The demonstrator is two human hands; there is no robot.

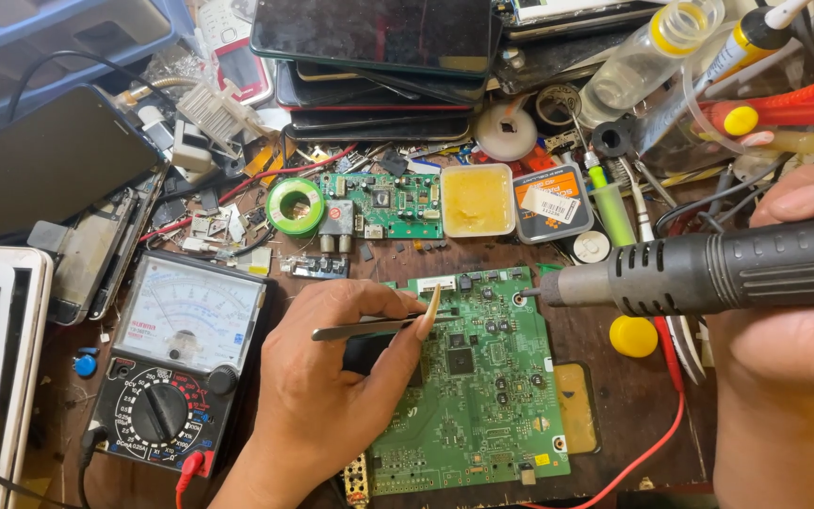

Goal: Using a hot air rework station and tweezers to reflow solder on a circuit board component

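We pinched thin metal tweezers [369, 328] in our left hand [332, 377], right hand [793, 330] wrapped around the hot-air handpiece [708, 273], over the stiff, fragile green circuit board [482, 396], likely best held by its edges

Big green circuit board [482, 396] dotted with black chips, silver steel tweezers [369, 328] across it, a black ribbed hot-air handle [737, 273] with grey metal nozzle, a yellow round cap [633, 336], and the black dial multimeter [176, 377] with red markings.
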